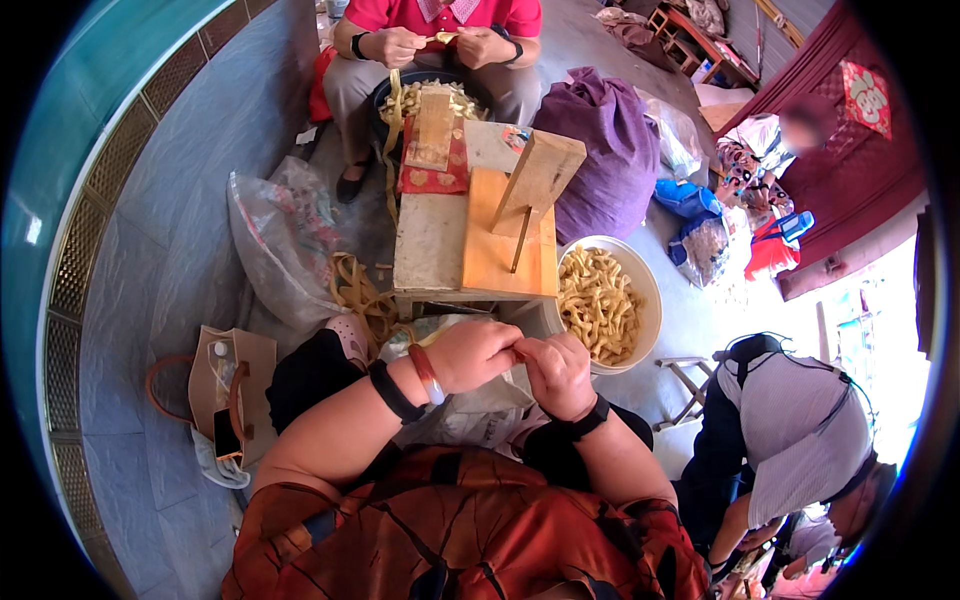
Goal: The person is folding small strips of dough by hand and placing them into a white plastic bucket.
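Observation:
My left hand (485,350) and my right hand (556,370) meet in front of the low bench (428,245), both with fingers closed and pinched at the same spot; what they grip is hidden. Beyond them an orange wooden board (488,195) carries an upright wooden post (540,175) with a thin rod beside it. To the right of the bench, just past my right hand, a white bucket (648,305) holds many knotted pale-yellow pieces (602,300). A tangle of tan strips (365,300) lies on the floor left of the bench.
Across the bench a person in pink (475,25) holds a yellow strip above a dark basin. A purple sack (610,160), plastic bag (270,240) and handbag (245,400) surround the bench. A stool (685,400) and bending person (800,420) are at right; another person sits behind.

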`<state>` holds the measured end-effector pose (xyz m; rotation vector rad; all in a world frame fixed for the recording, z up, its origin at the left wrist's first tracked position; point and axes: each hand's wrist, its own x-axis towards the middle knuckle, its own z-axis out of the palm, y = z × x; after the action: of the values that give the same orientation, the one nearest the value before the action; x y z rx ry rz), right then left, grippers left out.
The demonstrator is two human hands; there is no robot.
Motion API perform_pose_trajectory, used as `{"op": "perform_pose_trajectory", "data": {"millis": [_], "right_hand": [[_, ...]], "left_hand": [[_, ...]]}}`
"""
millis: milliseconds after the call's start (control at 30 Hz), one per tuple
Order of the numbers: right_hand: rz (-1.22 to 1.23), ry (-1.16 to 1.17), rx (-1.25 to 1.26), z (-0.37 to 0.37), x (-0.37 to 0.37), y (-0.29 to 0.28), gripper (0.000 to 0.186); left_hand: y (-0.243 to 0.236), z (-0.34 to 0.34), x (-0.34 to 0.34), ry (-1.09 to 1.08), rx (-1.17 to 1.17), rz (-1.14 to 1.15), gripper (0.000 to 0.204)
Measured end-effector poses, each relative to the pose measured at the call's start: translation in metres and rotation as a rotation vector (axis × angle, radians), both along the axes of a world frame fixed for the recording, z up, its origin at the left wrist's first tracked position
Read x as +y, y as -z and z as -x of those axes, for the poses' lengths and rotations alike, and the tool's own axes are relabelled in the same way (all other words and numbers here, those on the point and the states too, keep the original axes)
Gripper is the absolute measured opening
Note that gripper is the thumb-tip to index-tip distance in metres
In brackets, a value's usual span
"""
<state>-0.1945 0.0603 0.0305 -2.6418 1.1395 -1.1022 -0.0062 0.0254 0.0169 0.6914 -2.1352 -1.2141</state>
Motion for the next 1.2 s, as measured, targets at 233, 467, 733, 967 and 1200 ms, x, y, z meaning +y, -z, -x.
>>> {"op": "perform_pose_trajectory", "data": {"millis": [233,467,733,967,1200], "right_hand": [[-0.153,0.054,-0.269,0.005,-0.007,0.003,0.02],[-1.087,-0.119,-1.328,0.007,-0.011,0.026,0.009],[-1.334,-0.15,-1.223,0.016,-0.016,0.015,0.02],[-0.278,0.131,-0.222,-0.009,0.002,-0.005,0.046],[-0.085,0.131,-0.273,0.005,-0.01,-0.005,0.03]], "left_hand": [[0.013,0.008,-0.006,0.252,0.485,-0.969,0.013],[0.003,0.014,0.001,-0.123,0.142,0.029,0.034],[-0.008,0.015,0.004,-0.261,0.037,0.575,0.027],[0.014,0.021,0.005,-0.405,0.193,0.144,0.018],[0.024,0.02,0.0,-0.018,0.635,-1.066,0.009]]}}
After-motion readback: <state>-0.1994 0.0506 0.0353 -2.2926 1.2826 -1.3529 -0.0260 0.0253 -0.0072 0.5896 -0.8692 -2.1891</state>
